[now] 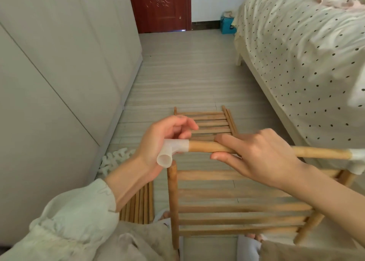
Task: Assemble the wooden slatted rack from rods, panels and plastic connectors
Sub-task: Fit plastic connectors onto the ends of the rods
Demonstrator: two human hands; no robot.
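While the left hand [158, 142] held its grip closed round the plastic connector [173, 151], the right hand [254, 158] pinched the rod [207, 147] just beside that joint. Below the left grip stood the upright post [172, 197] of the slatted panel [237, 201], its top close under the connector's open socket. Lowered off-axis, the socket could jam on the post, or the rod could work loose.

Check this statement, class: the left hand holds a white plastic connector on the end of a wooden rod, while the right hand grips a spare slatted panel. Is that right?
Not quite. The head view shows the left hand holding the white plastic connector on the wooden rod, but the right hand grips that same rod, not a panel. The spare slatted panel lies on the floor beyond.
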